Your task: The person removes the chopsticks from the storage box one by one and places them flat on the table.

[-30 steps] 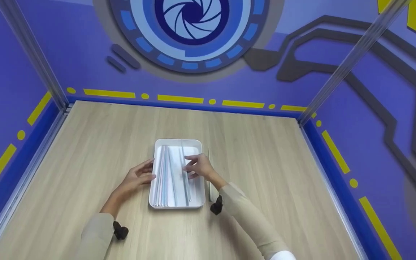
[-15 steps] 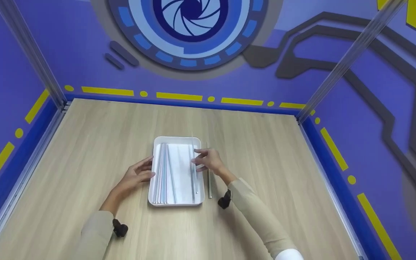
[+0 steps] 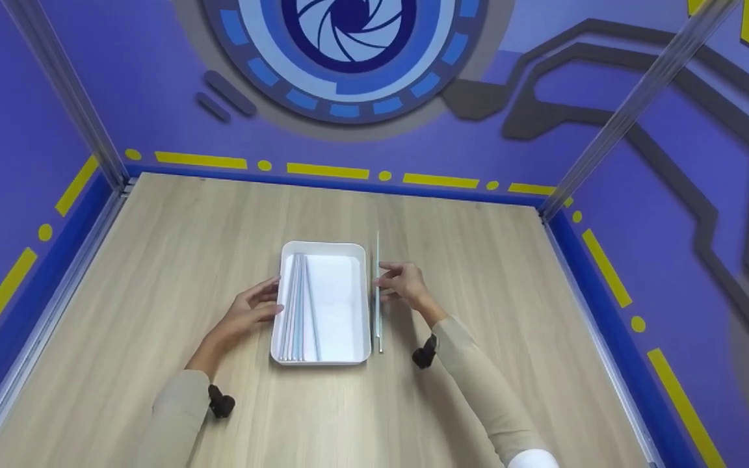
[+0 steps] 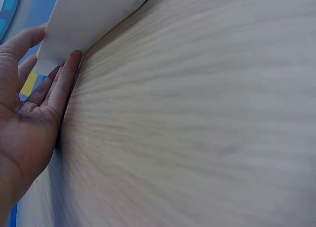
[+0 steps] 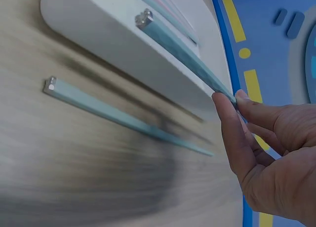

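A pale teal chopstick with a silver end (image 5: pixel 182 52) is pinched between thumb and fingertips of my right hand (image 3: pixel 404 283), just right of the white tray (image 3: pixel 369 305). Its narrow tip points toward the back wall. Below it, a second teal chopstick (image 5: pixel 113 118) lies on the table beside the tray. Several pink, blue and teal chopsticks (image 3: pixel 295 305) lie lengthwise along the left side inside the tray, one slanting slightly away from the others. My left hand (image 3: pixel 244 312) touches the tray's left side with extended fingers, thumb at the rim in the left wrist view.
The wood-grain table (image 3: pixel 218 214) is bounded by blue printed panels (image 3: pixel 322 146) at the back and sides. Metal posts (image 3: pixel 98 123) stand at the rear corners.
My right hand has carried the chopstick rightward out over the tray's right rim, to beside the chopstick on the table. My left hand stays at the tray's left side.
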A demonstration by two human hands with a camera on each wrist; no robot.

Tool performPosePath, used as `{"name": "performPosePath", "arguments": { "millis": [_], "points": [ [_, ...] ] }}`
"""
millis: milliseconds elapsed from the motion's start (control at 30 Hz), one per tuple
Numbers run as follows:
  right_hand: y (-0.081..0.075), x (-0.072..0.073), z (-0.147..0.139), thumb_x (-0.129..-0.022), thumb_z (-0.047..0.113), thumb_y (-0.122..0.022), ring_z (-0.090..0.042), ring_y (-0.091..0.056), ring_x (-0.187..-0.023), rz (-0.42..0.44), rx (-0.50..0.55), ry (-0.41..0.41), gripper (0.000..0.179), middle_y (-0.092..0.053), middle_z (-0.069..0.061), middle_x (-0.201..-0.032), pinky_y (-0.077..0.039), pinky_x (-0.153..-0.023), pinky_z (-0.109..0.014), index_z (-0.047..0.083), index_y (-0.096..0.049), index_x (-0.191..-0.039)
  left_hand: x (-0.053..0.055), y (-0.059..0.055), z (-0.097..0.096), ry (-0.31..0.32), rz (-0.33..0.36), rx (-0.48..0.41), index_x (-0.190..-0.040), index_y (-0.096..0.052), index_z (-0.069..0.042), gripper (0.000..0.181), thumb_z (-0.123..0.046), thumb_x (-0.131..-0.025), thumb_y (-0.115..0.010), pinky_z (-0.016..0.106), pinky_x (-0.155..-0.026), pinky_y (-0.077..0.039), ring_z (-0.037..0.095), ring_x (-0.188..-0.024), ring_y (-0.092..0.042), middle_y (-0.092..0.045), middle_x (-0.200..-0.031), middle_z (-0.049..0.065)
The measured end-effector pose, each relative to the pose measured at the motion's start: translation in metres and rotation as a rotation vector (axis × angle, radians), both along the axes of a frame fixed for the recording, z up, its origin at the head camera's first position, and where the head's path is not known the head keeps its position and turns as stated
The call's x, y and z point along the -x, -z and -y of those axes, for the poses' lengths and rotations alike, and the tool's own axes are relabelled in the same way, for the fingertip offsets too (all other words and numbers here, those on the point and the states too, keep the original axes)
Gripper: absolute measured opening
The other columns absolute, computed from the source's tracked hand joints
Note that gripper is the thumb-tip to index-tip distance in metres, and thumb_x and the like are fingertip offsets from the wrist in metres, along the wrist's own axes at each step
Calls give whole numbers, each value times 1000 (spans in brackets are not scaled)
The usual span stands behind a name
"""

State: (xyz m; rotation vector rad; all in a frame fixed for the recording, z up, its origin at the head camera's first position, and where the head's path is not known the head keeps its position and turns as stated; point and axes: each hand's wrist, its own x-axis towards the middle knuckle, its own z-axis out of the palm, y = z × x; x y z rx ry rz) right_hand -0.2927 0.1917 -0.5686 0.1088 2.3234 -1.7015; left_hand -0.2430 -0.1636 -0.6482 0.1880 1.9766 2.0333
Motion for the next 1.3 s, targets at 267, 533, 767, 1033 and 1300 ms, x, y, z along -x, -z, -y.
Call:
{"name": "performPosePath", "arguments": {
  "millis": [267, 533, 767, 1033, 1300],
  "points": [
    [11, -1, -15, -89, -2, -74, -19, -73, -76, 24, -57, 5, 51, -73, -15, -97, -66, -74, -44, -4, -60, -138, 0, 0, -3, 1, -26, -17, -159, -34, -5, 73, -8, -96, -70, 21, -97, -56, 42, -138, -46, -44, -153, 27],
    [25, -3, -20, -90, 1, -74, -18, -71, -79, 71, -135, 37, 46, -72, -14, -103, -65, -66, -32, 0, -64, -135, 2, 1, -2, 6, -21, 15, -159, -33, -6, 75, -14, -96, -72, 26, -102, -55, 38, -138, -48, -44, -154, 26],
    [33, -1, -22, -88, -3, -75, -19, -72, -74, 78, -146, 23, 49, -70, -14, -98, -65, -65, -34, -3, -62, -136, 2, 3, -2, -13, -26, 8, -158, -34, -5, 73, -10, -95, -71, 30, -102, -56, 40, -137, -48, -45, -152, 28],
    [36, 1, -19, -85, -5, -77, -17, -71, -68, 72, -168, 48, 52, -74, -15, -93, -64, -58, -33, -2, -63, -135, 3, 0, -1, -17, -16, 5, -158, -35, -6, 72, -9, -95, -71, 37, -104, -56, 39, -136, -49, -46, -152, 26],
    [43, 1, -19, -83, -4, -79, -18, -72, -66, 36, -167, 52, 50, -73, -12, -91, -64, -57, -32, -2, -67, -131, 3, 8, 0, -16, -33, -24, -158, -35, -4, 72, -7, -95, -70, 32, -101, -56, 39, -135, -49, -45, -152, 27]
  ]
}}
